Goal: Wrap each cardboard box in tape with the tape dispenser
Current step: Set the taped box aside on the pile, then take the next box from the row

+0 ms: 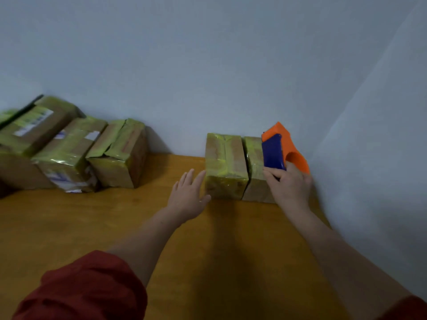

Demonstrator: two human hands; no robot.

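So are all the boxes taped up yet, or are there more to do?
Nearly, it seems. The three boxes on the left already carry shiny yellow-green tape, and so does the middle box beside the open left hand. In hand: the right hand grips the tape dispenser at the end box, which has tape on top but a bare-looking front. That one seems to be what is left.

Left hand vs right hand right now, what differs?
The left hand is open, fingers straight, empty; the right hand grips the orange and blue plastic tape dispenser. The left hand is beside the yellow-taped cardboard box; the right hand is in front of the neighbouring taped box. Both are bare and stretched forward.
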